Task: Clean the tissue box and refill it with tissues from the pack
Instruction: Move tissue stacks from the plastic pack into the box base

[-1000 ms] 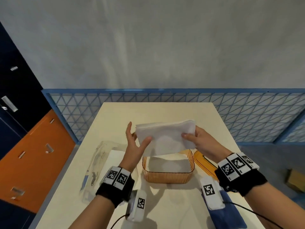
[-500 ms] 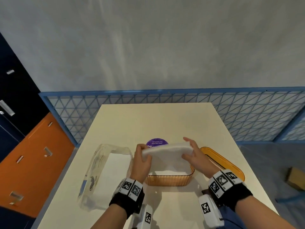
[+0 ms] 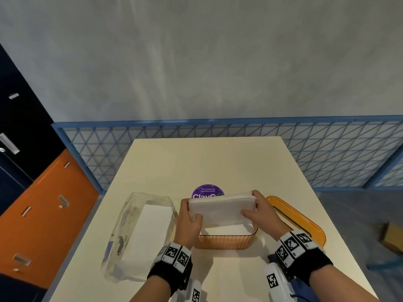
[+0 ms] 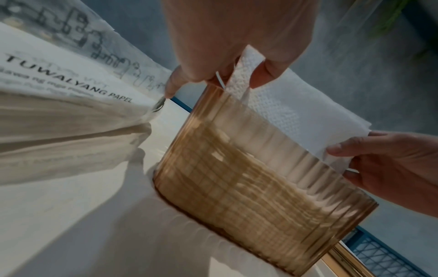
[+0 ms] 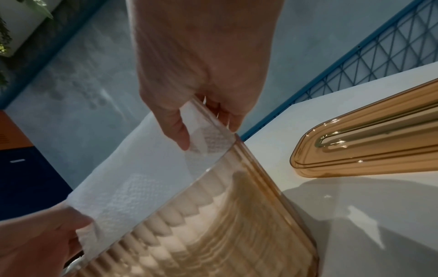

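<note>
Both hands – left hand [image 3: 189,221], right hand [image 3: 260,212] – gripped soft, light tissue stack [image 3: 222,209] by short ends at frame centre, above stiff amber tissue box [image 3: 224,241] – likely floppy, best supported underneath.

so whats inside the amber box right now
A stack of white tissues is partway into the box, its top above the rim, gripped at each end by the hands. The box floor under it is hidden.
</note>
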